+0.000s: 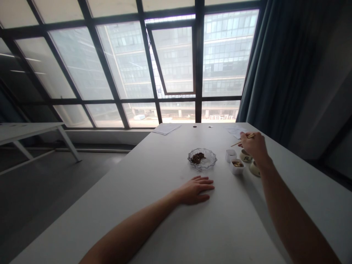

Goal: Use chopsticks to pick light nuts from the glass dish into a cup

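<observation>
My left hand point(195, 189) lies flat on the white table point(154, 205), fingers stretched out, a little in front of a clear glass dish point(202, 159) that holds dark brown bits. My right hand point(254, 145) is closed round a pair of wooden chopsticks point(242, 140) and hovers over several small containers: two white square cups point(233, 161), the nearer one with brownish food in it, and two small round bowls point(246, 157) partly hidden beneath the hand.
Sheets of paper point(167, 128) lie at the table's far edge, with more paper point(235, 131) at the far right. A large window stands behind, a dark curtain point(275, 73) to the right. Another white table point(27, 130) stands at the left.
</observation>
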Tool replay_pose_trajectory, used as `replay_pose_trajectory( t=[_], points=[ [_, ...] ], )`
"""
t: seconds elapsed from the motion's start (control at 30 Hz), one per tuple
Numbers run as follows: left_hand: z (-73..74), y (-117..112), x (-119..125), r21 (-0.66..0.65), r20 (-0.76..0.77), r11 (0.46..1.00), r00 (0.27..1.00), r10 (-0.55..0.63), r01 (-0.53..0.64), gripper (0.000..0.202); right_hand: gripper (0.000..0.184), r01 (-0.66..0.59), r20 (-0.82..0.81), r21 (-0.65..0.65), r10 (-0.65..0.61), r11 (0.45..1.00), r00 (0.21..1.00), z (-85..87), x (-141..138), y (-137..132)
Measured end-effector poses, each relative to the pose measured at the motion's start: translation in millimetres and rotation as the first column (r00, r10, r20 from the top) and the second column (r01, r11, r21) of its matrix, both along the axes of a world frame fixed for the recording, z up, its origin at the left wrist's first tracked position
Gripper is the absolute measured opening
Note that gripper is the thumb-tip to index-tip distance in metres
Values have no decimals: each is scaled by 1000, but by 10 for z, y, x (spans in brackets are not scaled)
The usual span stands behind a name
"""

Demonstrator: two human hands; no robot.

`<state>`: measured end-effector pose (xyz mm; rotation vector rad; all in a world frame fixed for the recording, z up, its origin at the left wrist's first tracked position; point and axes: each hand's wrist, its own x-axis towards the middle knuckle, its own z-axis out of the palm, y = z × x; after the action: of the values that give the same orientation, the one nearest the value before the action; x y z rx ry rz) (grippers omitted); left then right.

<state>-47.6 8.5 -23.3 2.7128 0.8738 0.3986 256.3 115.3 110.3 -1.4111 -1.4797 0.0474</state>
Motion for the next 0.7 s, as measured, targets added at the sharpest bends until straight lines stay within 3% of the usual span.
replay_pose_trajectory(
  t=[0.1, 0.17, 0.3, 0.5, 0.7],
  points=[
    [9, -3, 9, 1, 6, 1000, 1000, -4, 4, 52, 43, -194, -224, -26, 183, 981, 957, 28, -120, -52],
    [14, -5, 9, 3, 6, 1000, 1000, -7, 7, 51, 43, -390, -310, -28, 363, 920, 879, 14, -246, -87],
    [27, -15, 6, 5, 3, 1000, 1000, -4, 4, 52, 42, -635, -230, -80, 606, 769, 762, -124, -531, -130],
    [35, -24, -9, 5, 0, 1000, 1000, 0, 0, 52, 44, -720, -177, -170, 698, 672, 694, -411, -867, -147],
    [19, -16, -34, 6, 4, 1000, 1000, -4, 4, 52, 46, -742, -225, -147, 709, 654, 669, -588, -1015, -126]
  ],
)
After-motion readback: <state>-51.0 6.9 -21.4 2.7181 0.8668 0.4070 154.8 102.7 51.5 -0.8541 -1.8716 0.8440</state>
